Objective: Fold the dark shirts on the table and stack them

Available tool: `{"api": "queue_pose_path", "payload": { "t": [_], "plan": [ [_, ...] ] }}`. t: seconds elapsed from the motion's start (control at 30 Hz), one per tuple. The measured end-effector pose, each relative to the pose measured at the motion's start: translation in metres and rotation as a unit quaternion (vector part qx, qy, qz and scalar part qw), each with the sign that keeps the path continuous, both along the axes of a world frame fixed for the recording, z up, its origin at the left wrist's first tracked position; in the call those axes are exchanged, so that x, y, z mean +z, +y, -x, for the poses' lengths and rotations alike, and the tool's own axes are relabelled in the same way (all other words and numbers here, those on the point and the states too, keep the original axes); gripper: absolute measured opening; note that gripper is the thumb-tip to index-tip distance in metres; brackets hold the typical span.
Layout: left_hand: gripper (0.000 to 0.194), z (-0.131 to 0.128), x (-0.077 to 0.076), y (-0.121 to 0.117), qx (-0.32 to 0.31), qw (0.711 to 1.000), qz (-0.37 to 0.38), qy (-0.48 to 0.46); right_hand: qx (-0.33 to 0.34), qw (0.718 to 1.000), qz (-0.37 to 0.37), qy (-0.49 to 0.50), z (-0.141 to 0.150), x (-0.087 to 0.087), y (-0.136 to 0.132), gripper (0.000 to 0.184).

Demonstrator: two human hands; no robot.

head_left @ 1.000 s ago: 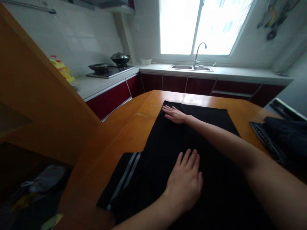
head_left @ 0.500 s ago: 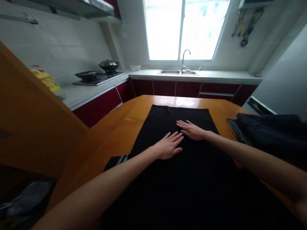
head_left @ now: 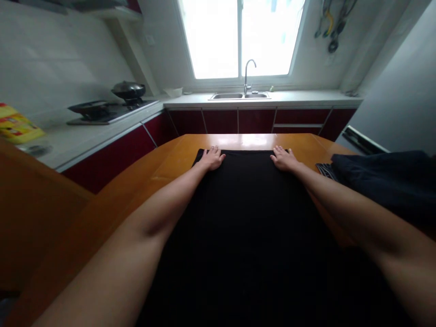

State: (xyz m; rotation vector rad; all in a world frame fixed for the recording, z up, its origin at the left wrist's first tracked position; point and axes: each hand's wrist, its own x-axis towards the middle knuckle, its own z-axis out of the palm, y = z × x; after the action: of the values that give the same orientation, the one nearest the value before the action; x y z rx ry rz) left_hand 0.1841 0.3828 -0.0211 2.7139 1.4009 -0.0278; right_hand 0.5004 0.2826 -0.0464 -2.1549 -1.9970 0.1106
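Note:
A black garment (head_left: 245,204) lies spread flat along the orange wooden table (head_left: 170,163), reaching from me to the far end. My left hand (head_left: 211,159) rests on the garment's far left corner, with the fingers curled over its edge. On the far right corner my right hand (head_left: 283,159) sits the same way, fingers bent onto the cloth. Both arms stretch out straight over the fabric.
A dark blue pile of clothing (head_left: 384,181) lies on the table's right side, over a striped piece (head_left: 325,170). Beyond the table run red cabinets, a sink with a tap (head_left: 248,77) under a window, and a stove with pans (head_left: 109,104). A yellow bottle (head_left: 17,127) stands at left.
Both hands have slid from the middle of the garment out to its far corners. My view has moved forward and the garment's striped part at the lower left is out of sight.

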Motion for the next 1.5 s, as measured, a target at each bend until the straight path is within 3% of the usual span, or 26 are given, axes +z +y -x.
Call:
{"api": "queue_pose_path", "payload": {
  "t": [0.07, 0.13, 0.2, 0.27, 0.4, 0.47, 0.53, 0.63, 0.73, 0.83, 0.93, 1.03, 1.1, 1.2, 1.27, 1.37, 1.5],
  "plan": [
    [0.062, -0.022, -0.007, -0.017, -0.074, 0.997, -0.005, -0.006, 0.031, 0.999, -0.020, 0.000, 0.030, -0.001, 0.002, 0.061],
    [0.060, -0.043, -0.014, -0.035, -0.178, 0.984, 0.000, -0.014, 0.118, 0.993, -0.025, 0.010, 0.064, -0.004, 0.002, 0.058],
    [0.060, -0.050, -0.019, -0.043, -0.209, 0.978, 0.016, -0.013, 0.173, 0.985, -0.013, 0.026, 0.084, -0.007, 0.001, 0.058],
    [0.062, -0.036, -0.017, -0.037, -0.155, 0.987, 0.028, -0.004, 0.163, 0.986, 0.005, 0.030, 0.080, -0.008, -0.001, 0.060],
    [0.065, 0.033, -0.002, -0.002, 0.042, 0.999, 0.021, 0.019, 0.015, 0.999, 0.012, 0.026, 0.018, -0.001, -0.007, 0.059],
    [0.067, 0.059, 0.007, 0.005, 0.090, 0.995, 0.018, 0.029, -0.048, 0.998, -0.008, 0.030, -0.005, 0.004, -0.012, 0.057],
    [0.068, 0.065, 0.015, -0.006, 0.098, 0.995, -0.003, 0.031, -0.068, 0.997, -0.039, 0.027, -0.005, 0.010, -0.020, 0.056],
    [0.065, 0.041, 0.020, -0.058, 0.022, 0.999, -0.046, -0.003, -0.040, 0.997, -0.066, 0.026, 0.038, 0.015, -0.042, 0.055],
    [0.064, 0.016, 0.010, -0.138, -0.052, 0.997, -0.004, -0.055, 0.063, 0.996, -0.044, 0.048, 0.098, 0.013, -0.086, 0.057],
    [0.067, 0.025, -0.006, -0.203, -0.095, 0.992, 0.030, -0.072, 0.164, 0.984, -0.025, 0.058, 0.130, 0.005, -0.139, 0.061],
    [0.066, 0.060, -0.009, -0.224, -0.088, 0.995, 0.033, -0.036, 0.151, 0.988, 0.004, 0.042, 0.121, 0.002, -0.177, 0.063],
    [0.067, 0.092, 0.008, -0.220, -0.034, 0.997, 0.069, 0.006, 0.052, 0.998, 0.001, 0.019, 0.101, 0.013, -0.199, 0.061],
    [0.070, 0.100, 0.023, -0.227, -0.001, 0.996, 0.092, 0.017, 0.015, 1.000, -0.020, 0.019, 0.099, 0.025, -0.217, 0.059],
    [0.069, 0.090, 0.035, -0.271, -0.050, 0.995, 0.088, -0.009, 0.063, 0.996, -0.054, 0.040, 0.123, 0.038, -0.259, 0.058],
    [0.064, 0.077, 0.032, -0.314, -0.095, 0.992, 0.065, -0.045, 0.118, 0.989, -0.067, 0.054, 0.148, 0.037, -0.294, 0.058],
    [0.060, 0.063, 0.013, -0.372, -0.120, 0.989, 0.034, -0.077, 0.152, 0.985, -0.043, 0.067, 0.175, 0.023, -0.337, 0.060],
    [0.059, 0.059, -0.009, -0.402, -0.130, 0.989, 0.010, -0.068, 0.142, 0.987, -0.035, 0.063, 0.181, 0.002, -0.359, 0.059]
  ]
}}
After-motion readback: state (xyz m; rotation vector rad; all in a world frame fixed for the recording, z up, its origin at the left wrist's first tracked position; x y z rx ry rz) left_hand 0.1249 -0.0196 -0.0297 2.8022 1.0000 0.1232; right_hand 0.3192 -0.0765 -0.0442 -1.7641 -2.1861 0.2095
